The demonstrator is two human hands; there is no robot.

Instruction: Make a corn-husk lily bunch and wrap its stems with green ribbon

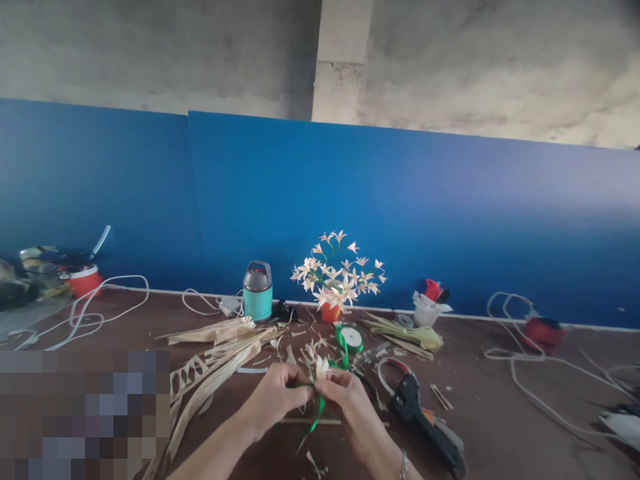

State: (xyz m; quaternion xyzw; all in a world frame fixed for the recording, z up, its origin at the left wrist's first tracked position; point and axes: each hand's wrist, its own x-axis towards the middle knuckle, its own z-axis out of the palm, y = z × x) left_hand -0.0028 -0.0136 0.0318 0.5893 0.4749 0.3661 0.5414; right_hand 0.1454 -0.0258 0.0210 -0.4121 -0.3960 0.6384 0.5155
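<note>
My left hand (281, 393) and my right hand (345, 395) meet low in the middle of the view, fingertips nearly touching. Between them is a white handmade flower (321, 366), its petals pointing up. The right thumb and fingers pinch the flower's base. My left thumb and forefinger are pinched together at the same spot, on what seems to be the thin stem, mostly hidden by the fingers. A strip of green ribbon (317, 417) hangs down below the fingertips. Just beyond the hands lies a ribbon spool (351, 339) with green ribbon trailing from it.
Dried husk strips (220, 357) lie on the left, and paler ones (407, 332) at the right. A black glue gun (420, 417) rests by my right forearm. Farther back stand a flower arrangement (345, 273), a teal container (258, 301) and a white cup (425, 312).
</note>
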